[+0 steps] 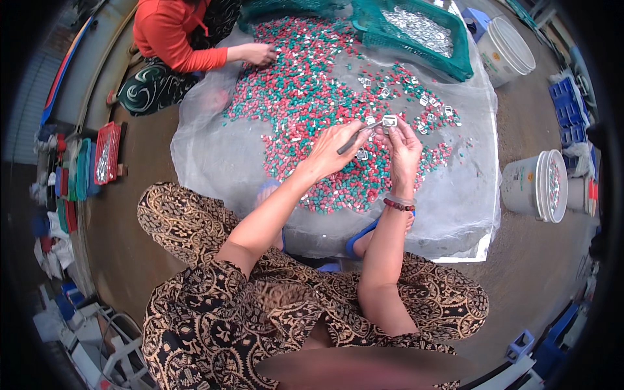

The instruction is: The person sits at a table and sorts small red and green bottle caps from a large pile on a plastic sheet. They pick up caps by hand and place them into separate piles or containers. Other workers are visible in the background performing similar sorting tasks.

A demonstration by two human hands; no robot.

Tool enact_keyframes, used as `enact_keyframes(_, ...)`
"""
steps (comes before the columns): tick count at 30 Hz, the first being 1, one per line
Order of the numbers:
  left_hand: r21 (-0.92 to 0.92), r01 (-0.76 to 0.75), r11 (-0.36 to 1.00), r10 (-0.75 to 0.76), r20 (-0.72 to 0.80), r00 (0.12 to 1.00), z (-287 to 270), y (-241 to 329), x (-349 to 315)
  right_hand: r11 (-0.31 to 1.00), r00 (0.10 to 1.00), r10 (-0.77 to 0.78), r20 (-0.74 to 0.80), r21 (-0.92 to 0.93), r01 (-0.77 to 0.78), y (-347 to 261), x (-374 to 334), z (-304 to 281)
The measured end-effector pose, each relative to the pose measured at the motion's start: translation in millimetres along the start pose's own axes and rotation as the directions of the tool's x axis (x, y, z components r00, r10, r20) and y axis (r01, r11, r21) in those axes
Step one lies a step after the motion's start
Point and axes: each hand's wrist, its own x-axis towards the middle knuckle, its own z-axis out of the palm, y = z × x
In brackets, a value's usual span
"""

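Left hand [330, 151]: fingers clamped on a slim dark tool [350, 141], tip directed toward the right hand [404, 153]. Right hand: fingers clamped on a small silver metal piece [389, 121], held above the table [214, 146], right of its middle. Red, green and white pellets [312, 84] spread beneath, from the far edge toward the near edge. Green basket [413, 55]: at the far right corner.

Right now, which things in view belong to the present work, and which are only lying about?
In use: dark-handled tool, left fingers; silvery square piece, right fingers; red, green and white pellets.
Seemingly just lying about: blue bins, far right; green tray, far left.
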Motion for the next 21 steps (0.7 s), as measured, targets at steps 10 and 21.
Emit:
enact_keyframes(10, 0.243, -0.048, 0.969, 0.053, -0.013, 0.999, -6.2, 0.6, -2.8, 0.972, 0.991, -0.135, -0.007, -0.195, 0.131, 5.3, -6.5, 23.8)
enact_keyframes(21, -0.054, 0.137, 0.989, -0.130, 0.105, 0.986, 1.3, -31.9, -11.8, 0.986, 0.999, -0.015, 0.033, -0.164, 0.020, 32.6, -1.0, 6.4)
